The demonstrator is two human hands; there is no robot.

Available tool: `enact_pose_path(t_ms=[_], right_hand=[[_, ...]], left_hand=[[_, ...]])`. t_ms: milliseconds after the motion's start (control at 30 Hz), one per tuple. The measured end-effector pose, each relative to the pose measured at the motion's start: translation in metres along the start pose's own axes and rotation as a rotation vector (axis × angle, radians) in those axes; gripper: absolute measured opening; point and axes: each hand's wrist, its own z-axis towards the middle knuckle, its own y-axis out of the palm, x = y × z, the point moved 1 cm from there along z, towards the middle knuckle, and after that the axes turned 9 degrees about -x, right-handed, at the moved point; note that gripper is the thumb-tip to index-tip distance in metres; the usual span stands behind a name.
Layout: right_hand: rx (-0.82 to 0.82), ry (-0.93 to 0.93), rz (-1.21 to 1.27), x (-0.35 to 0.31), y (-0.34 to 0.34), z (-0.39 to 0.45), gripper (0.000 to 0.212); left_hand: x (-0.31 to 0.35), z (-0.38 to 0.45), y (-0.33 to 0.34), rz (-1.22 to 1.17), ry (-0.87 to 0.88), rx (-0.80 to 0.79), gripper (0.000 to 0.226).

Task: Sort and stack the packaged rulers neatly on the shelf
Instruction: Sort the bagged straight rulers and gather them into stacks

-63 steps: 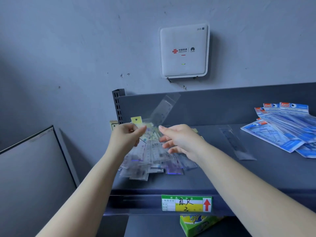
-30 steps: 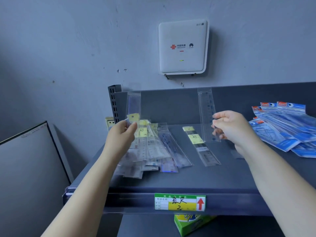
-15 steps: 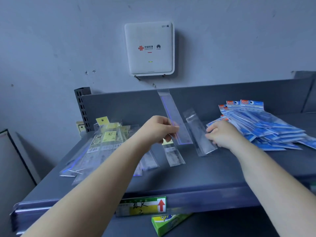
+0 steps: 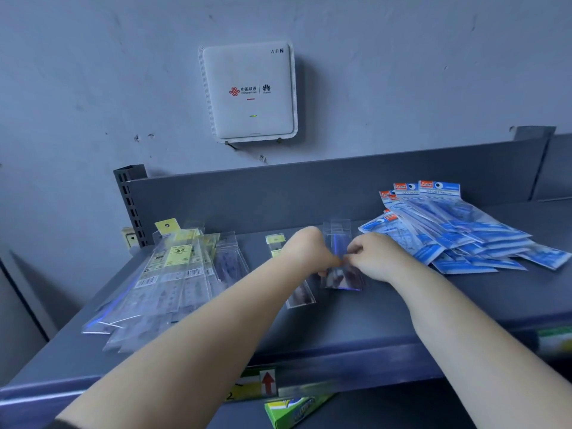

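On the grey shelf [image 4: 356,323] my left hand [image 4: 309,252] and my right hand [image 4: 376,257] meet over a small stack of clear-packaged rulers [image 4: 339,243] lying flat mid-shelf. Both hands pinch the stack's near part, and its top end pokes out behind them. One yellow-labelled ruler pack [image 4: 275,243] lies just left of it, partly under my left forearm. A loose spread of clear ruler packs with yellow labels [image 4: 173,274] covers the shelf's left side.
A fanned heap of blue geometry-set packs [image 4: 448,230] fills the right of the shelf, close to my right hand. The shelf's back panel [image 4: 309,193] rises behind. A white wifi box [image 4: 249,91] hangs on the wall. A green box [image 4: 294,410] sits below the shelf edge.
My left hand carried its clear ruler pack down onto the one under my right hand. Both hands now press together on the stacked packs. The view shifted slightly left.
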Motion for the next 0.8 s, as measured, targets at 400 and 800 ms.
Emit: enact_pose_path(t_ms=[400,800], right_hand=[[0.061,-0.046,0.012,-0.001,0.0,0.002,0.034],[-0.058,-0.35,0.059,-0.112,0.045,-0.02,0.009]], left_hand=[[-0.015,-0.022,-0.009,-0.234,0.077,-0.139,0.043],[-0.167,-0.12,-0.084,-0.123,-0.077,0.413,0.025]])
